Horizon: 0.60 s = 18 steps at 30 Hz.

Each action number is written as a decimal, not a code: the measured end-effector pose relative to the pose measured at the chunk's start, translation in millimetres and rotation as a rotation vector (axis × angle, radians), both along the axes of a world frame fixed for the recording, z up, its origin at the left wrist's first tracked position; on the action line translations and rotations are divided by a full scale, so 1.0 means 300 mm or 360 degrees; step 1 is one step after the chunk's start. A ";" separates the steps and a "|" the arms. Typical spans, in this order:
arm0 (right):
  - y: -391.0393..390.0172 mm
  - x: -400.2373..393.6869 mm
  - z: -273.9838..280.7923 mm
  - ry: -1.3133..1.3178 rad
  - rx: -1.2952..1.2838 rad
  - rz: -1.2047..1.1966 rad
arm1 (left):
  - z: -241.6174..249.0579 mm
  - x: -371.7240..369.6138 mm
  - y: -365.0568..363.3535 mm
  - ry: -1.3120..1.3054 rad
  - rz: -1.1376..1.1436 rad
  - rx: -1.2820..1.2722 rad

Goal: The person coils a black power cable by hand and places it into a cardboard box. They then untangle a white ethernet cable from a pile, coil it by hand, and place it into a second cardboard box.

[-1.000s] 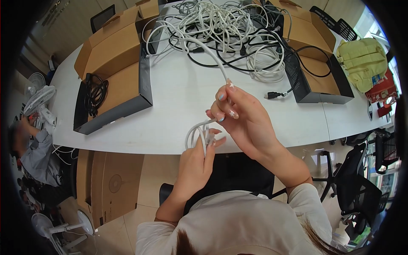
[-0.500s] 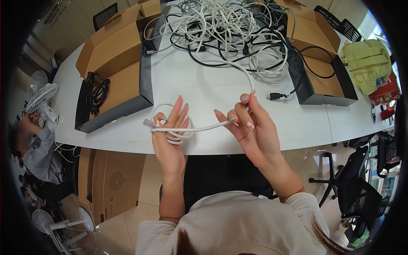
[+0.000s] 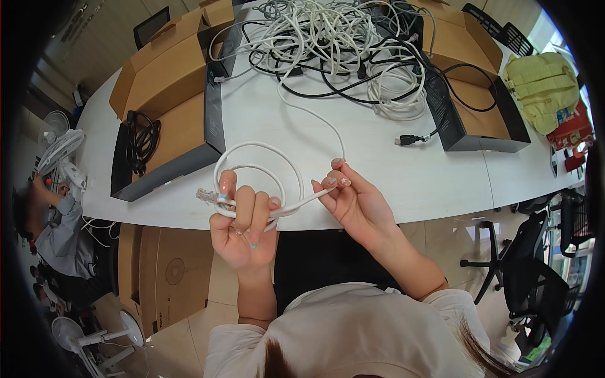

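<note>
A white network cable [image 3: 259,145] is looped around the fingers of my left hand [image 3: 242,230], which are curled over the coils. Its clear plug [image 3: 207,196] sticks out to the left of that hand. My right hand [image 3: 362,211] pinches the same cable between thumb and fingers, right of the loops. From the right fingertips the cable runs up across the white table [image 3: 265,120] towards a big tangle of white, grey and black cables [image 3: 321,38]. Part of the coil is hidden behind my left fingers.
An open box [image 3: 183,135] holding a coiled black cable [image 3: 144,142] stands left on the table. Another open box [image 3: 476,120], with a black cable draped over it, is at right. Further right lies a yellow-green backpack [image 3: 543,91]. A person [image 3: 63,227] sits at far left.
My left fingers have folded over the coil, and a larger loop now stands above them. The right hand has moved down and slightly left along the cable, now pulled thinner-looking across the table.
</note>
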State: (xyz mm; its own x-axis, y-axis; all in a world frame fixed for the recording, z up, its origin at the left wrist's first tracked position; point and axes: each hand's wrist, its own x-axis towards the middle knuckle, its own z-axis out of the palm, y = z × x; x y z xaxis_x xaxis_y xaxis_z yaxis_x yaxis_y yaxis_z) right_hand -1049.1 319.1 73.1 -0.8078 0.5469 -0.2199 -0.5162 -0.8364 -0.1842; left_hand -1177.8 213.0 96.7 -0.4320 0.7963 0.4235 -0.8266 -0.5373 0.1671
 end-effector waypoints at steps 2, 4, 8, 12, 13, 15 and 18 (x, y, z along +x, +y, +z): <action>0.010 0.001 -0.017 -0.0006 -0.0016 0.0023 | -0.009 -0.005 -0.011 0.0007 -0.0107 0.0063; 0.019 0.003 -0.030 -0.0018 -0.0040 0.0050 | -0.028 0.002 -0.029 0.0113 -0.0103 0.0040; 0.040 -0.001 -0.059 -0.0048 -0.0046 0.0109 | -0.052 -0.031 -0.042 0.0632 -0.0278 0.0022; 0.071 -0.009 -0.055 -0.0275 -0.0011 0.0182 | -0.046 -0.015 -0.043 0.0903 -0.0245 -0.0175; 0.081 -0.015 -0.055 -0.0334 0.0045 0.0228 | -0.059 0.001 -0.053 0.0848 -0.0226 -0.0286; 0.108 -0.029 -0.055 -0.0450 0.0157 0.0314 | -0.069 0.010 -0.064 0.0969 -0.0505 -0.0314; 0.182 -0.045 -0.007 -0.0481 0.0407 0.0464 | -0.013 0.038 -0.082 0.1489 -0.0856 -0.0645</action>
State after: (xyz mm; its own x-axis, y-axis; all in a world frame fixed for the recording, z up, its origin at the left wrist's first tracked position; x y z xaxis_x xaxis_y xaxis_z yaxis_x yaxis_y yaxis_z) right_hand -1062.5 373.7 70.9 -0.8560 0.3746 -0.3563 -0.1590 -0.8465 -0.5080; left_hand -1166.5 188.4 92.8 0.3527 0.9331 0.0700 -0.3942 0.0803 0.9155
